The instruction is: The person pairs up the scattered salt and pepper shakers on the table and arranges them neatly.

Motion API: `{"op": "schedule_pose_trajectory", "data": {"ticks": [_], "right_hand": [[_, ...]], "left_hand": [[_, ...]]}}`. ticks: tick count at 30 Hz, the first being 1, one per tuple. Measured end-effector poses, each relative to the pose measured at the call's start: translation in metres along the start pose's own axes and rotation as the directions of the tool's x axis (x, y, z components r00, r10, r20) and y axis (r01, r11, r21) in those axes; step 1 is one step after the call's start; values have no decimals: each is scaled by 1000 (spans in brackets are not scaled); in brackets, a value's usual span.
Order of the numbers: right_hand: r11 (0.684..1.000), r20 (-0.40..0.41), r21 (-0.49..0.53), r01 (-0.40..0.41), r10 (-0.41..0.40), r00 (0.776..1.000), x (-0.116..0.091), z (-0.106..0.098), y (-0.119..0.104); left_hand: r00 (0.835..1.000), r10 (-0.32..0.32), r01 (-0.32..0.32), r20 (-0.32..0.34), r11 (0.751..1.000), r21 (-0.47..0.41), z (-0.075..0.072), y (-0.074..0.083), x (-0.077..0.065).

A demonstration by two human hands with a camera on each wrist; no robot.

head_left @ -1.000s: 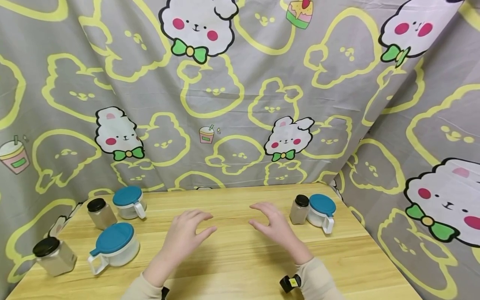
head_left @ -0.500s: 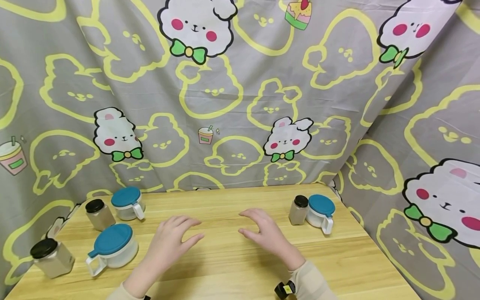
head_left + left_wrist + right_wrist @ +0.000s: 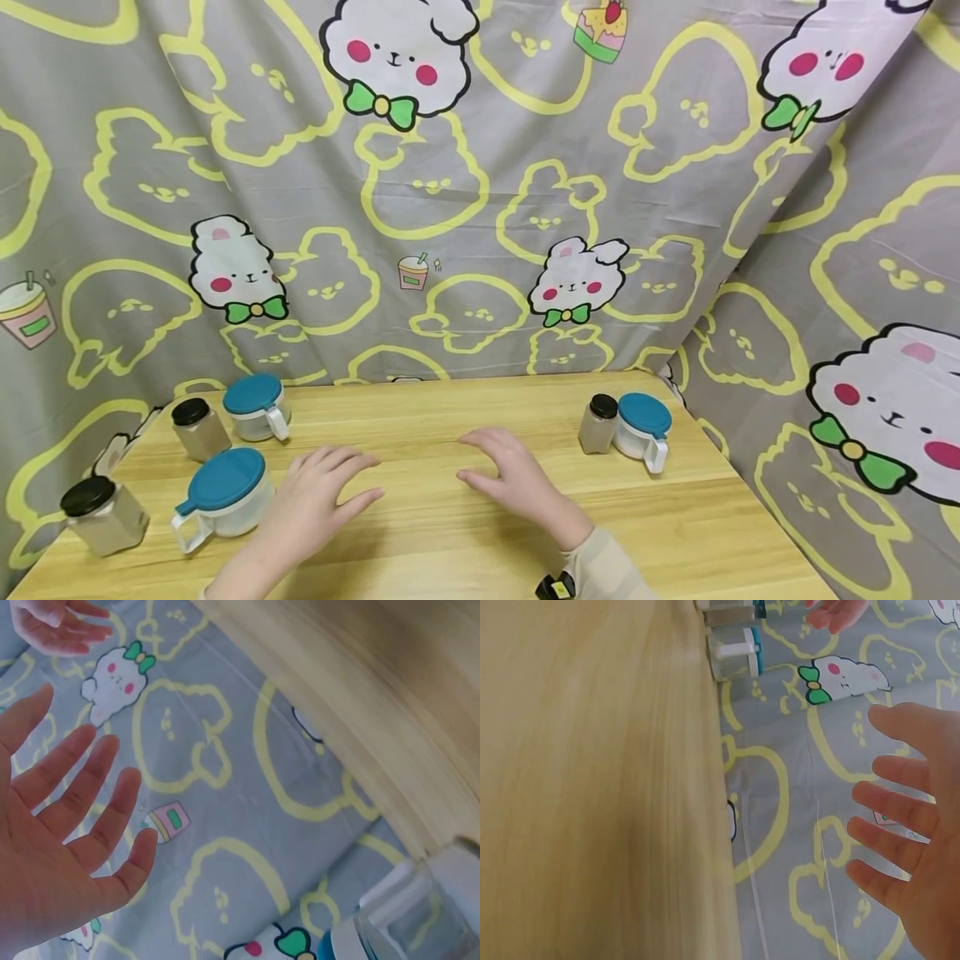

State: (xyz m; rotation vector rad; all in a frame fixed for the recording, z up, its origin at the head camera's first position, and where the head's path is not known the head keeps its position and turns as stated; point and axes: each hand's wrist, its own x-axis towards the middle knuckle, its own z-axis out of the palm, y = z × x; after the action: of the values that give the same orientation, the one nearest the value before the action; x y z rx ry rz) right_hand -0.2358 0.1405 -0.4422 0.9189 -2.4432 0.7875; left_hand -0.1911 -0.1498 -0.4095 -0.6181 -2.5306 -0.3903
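My left hand (image 3: 311,500) hovers over the table with fingers spread and gently bent, holding nothing. Just left of it is a clear container with a blue lid and white handle (image 3: 227,492), partly covered by the wrist. My right hand (image 3: 517,483) faces it across a gap, also holding nothing, its thumb and fingers apart. To its right stand a black-capped jar (image 3: 598,425) and a smaller blue-lidded container (image 3: 642,429), side by side. In the left wrist view the left palm (image 3: 60,847) shows bare; the right wrist view shows the right fingers (image 3: 892,802) spread.
On the left side of the wooden table (image 3: 450,550) are another blue-lidded container (image 3: 257,406), a black-capped jar (image 3: 201,429) behind and a second such jar (image 3: 105,517) nearer the front. A patterned grey curtain (image 3: 450,208) hangs along the back and right edges.
Both hands have drifted left, the left one closing in on the front blue-lidded container. The containers and jars stay where they were.
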Motion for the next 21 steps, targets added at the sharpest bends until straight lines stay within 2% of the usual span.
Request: {"op": "schedule_pose_trajectory", "data": {"ticks": [8,21], "right_hand": [[998,4,5,60,-60,998,9,13,-8],[997,59,21,76,-77,995,28,31,-29]], "left_hand": [[1000,5,-4,-22,1000,24,-8,-13,-5],[992,49,-44,-114,998,49,-27,-44,-8]]}}
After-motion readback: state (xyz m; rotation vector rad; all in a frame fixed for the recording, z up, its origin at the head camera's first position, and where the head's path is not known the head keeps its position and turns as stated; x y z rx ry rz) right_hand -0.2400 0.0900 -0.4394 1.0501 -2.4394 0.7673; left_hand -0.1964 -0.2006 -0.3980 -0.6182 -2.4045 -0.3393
